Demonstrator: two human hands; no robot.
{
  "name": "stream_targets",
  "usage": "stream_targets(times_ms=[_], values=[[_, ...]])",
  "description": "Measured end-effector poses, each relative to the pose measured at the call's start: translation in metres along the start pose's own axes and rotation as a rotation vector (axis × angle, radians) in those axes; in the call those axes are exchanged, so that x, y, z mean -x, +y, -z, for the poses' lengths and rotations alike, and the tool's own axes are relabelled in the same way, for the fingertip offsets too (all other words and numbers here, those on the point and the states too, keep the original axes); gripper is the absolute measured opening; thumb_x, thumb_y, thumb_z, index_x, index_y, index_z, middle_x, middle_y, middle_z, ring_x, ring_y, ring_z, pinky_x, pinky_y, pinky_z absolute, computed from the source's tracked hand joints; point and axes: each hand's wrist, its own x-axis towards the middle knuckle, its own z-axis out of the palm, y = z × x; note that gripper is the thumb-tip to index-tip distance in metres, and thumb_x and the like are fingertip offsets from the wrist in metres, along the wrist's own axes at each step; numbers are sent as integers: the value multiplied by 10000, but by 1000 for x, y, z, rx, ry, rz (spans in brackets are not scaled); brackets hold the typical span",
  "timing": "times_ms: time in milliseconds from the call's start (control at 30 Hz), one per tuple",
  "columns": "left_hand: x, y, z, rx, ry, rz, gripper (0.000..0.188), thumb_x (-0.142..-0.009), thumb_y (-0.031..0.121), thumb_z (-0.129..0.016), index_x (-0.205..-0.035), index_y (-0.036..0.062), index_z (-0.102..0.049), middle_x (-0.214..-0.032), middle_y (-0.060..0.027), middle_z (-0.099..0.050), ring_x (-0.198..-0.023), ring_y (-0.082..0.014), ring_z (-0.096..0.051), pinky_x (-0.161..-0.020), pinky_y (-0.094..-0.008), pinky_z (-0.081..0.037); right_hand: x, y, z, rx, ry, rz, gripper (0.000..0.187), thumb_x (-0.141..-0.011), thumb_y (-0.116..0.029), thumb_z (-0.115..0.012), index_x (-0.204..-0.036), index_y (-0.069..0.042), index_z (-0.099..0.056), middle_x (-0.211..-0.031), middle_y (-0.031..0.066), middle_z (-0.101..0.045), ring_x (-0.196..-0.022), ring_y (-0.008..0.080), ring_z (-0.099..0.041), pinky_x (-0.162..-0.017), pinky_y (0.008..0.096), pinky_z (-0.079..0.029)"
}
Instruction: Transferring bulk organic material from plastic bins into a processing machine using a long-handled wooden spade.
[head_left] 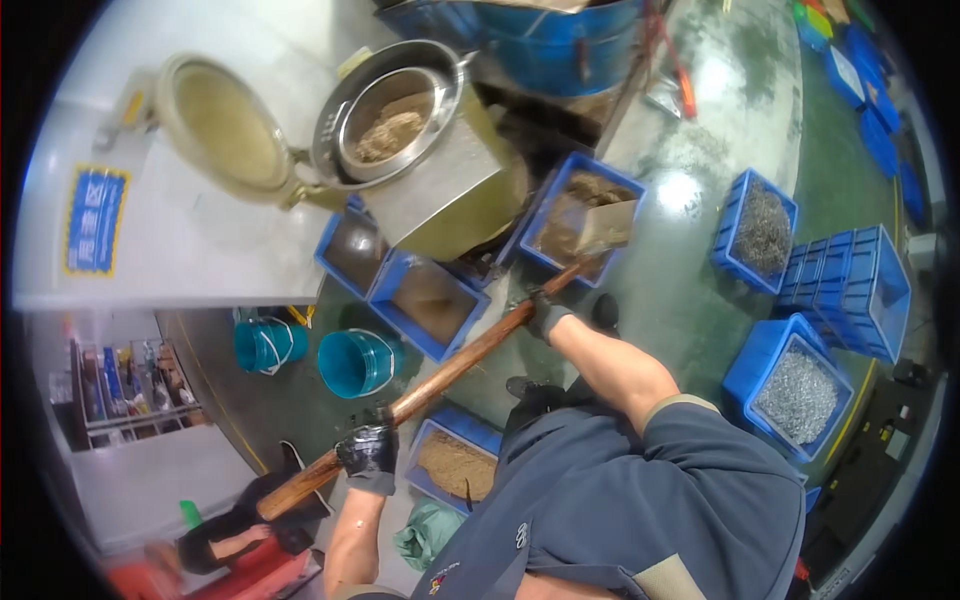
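A shovel with a long wooden handle (460,358) slants across the middle of the view. My left hand (368,455), in a wet black glove, is closed round the handle near its butt end. Farther up, close to the blade, my right hand (545,314) grips the same handle in a dark glove. The shovel's pale metal blade (606,226) rests in a blue crate (632,182) that holds brown, wet-looking material. Left of that crate stands a metal machine (455,205) with its round lid (222,125) raised and a drum (385,125) containing brown grains.
Two blue bins (432,352) stand below the machine, with teal buckets (357,363) to their left. A crate of tan grains (458,462) is near my feet. Crates of metal parts (803,395) and stacked crates (840,290) line the right. Another person (235,535) is at lower left.
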Motion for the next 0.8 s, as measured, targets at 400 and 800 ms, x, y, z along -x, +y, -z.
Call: stream_targets(times_ms=[400, 800], values=[[-177, 138, 12, -355, 17, -335, 373, -826, 134, -541, -1176, 8, -565, -748, -91, -609, -685, -231, -610, -603, -408, -467, -37, 9, -47, -385, -129, -125, 269, -886, -349, -540, -937, -87, -573, -874, 87, -612, -841, 265, -591, -786, 418, -505], [11, 75, 49, 357, -618, 30, 503, -803, 268, -635, -1265, 106, -519, -974, -186, -650, -828, -358, -644, -721, -455, -518, -5, 40, 12, -429, 57, 65, 209, -903, -304, -508, -751, -165, -472, -603, 32, -492, -547, 212, -513, -526, 367, -452]])
